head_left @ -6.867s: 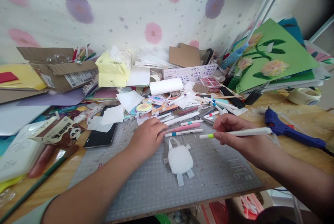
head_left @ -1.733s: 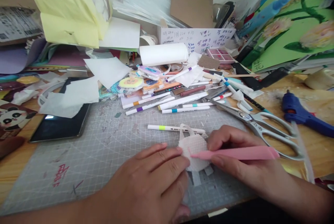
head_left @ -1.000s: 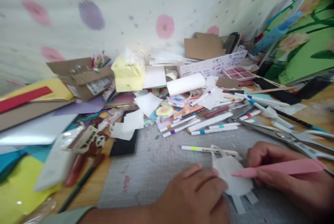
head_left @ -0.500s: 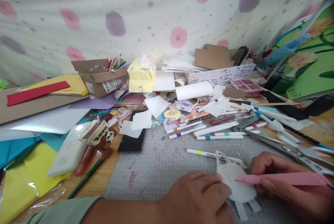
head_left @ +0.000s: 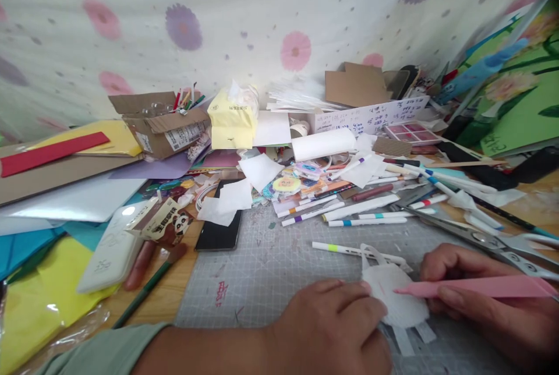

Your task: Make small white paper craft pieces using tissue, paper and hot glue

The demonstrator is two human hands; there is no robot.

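A small white paper cutout (head_left: 399, 299) with a looped handle and paper tabs lies flat on a grey cutting mat (head_left: 271, 282) at the near edge of a crowded craft table, pinned at its left edge by the fingertips of the person's left hand (head_left: 336, 334), whose fingers lie flat and close together. The right hand (head_left: 471, 299) has its fingers curled around a pink marker (head_left: 476, 287), the tip touching the cutout's face. Just beyond the cutout rests a white marker with a yellow band (head_left: 349, 248); farther back, more markers (head_left: 349, 215) lie in a loose row. Large metal scissors (head_left: 484, 241) sit to the right, near the writing hand. A black phone (head_left: 218, 229) under white paper scraps lies at the mat's left corner, with a yellow tissue pack (head_left: 231, 121) and an open cardboard box (head_left: 161, 121) against the flowered backdrop.
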